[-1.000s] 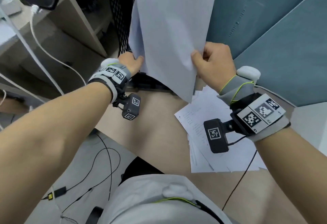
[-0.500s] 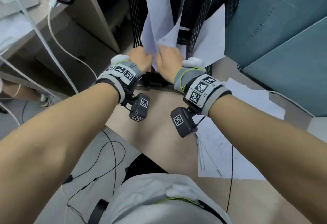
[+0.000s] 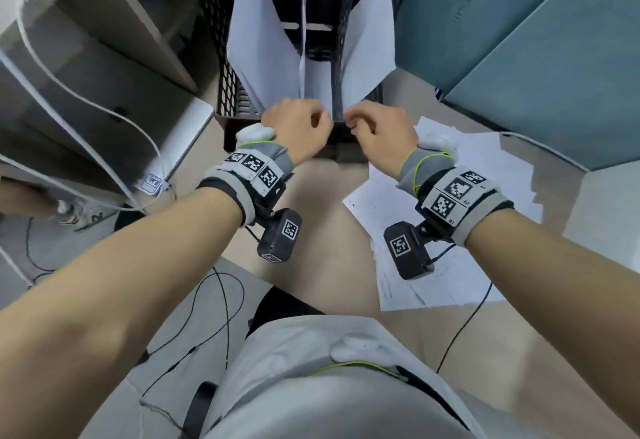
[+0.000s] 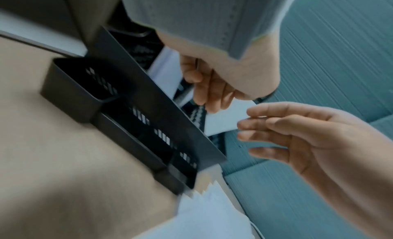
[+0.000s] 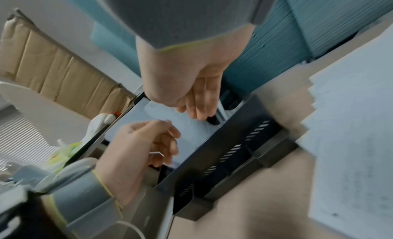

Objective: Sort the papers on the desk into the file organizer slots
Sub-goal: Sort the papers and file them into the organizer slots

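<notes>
A black mesh file organizer [image 3: 221, 57] stands at the back of the desk. White sheets [image 3: 263, 40] stand upright in its slots, one leaning left and another [image 3: 370, 47] leaning right. Both hands are low at the organizer's front edge. My left hand [image 3: 320, 119] has loosely curled fingers that touch the bottom edge of a sheet [image 4: 225, 118] without gripping it. My right hand [image 3: 349, 121] is beside it, fingers relaxed and holding nothing; in the right wrist view its fingertips [image 5: 199, 115] point down at the slot. A loose stack of printed papers [image 3: 433, 275] lies on the desk under my right wrist.
Teal partition panels [image 3: 519, 40] close off the back right. Grey shelving with white cables [image 3: 104, 106] stands on the left. A thin black cable [image 3: 460, 327] crosses the beige desk [image 3: 329, 248] near its front edge. The organizer's low front trays [image 4: 89, 94] jut toward me.
A second ago both hands held a large sheet up in front of the organizer. They lowered it into a slot, and both hands now sit at the organizer's base without gripping it.
</notes>
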